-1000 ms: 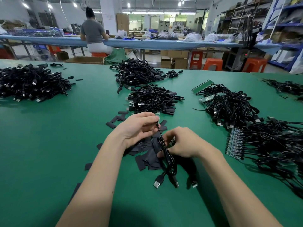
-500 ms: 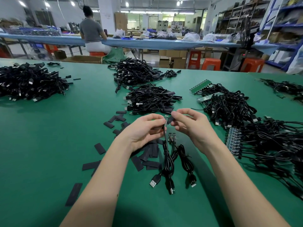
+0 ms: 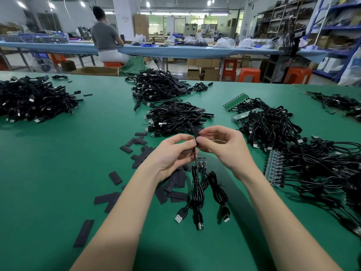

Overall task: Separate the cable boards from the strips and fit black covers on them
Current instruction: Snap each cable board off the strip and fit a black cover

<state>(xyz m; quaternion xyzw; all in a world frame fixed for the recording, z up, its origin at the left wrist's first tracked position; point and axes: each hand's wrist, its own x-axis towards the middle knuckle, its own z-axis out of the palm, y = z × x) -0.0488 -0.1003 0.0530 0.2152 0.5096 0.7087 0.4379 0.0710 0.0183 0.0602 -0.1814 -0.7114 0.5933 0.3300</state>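
Observation:
My left hand (image 3: 172,153) pinches the upper end of a black USB cable (image 3: 197,190) that hangs down to the green table (image 3: 58,173). My right hand (image 3: 224,147) pinches a black cover (image 3: 197,132) over that cable's top end, where the small board is hidden by my fingers. Two small boards (image 3: 201,161) with their coiled cables lie just below my hands. Loose flat black covers (image 3: 173,184) are scattered under my left wrist. A strip of boards (image 3: 273,169) with cables attached lies to the right.
Piles of black cables lie at far left (image 3: 33,98), centre back (image 3: 156,87) and just beyond my hands (image 3: 175,118). A tangled heap (image 3: 267,122) with green strips (image 3: 235,101) fills the right. A person (image 3: 106,40) sits at a far bench.
My right hand rose from the table, met my left hand above the covers, and now pinches a black cover on the cable's top end. Two boards with cables were left lying below.

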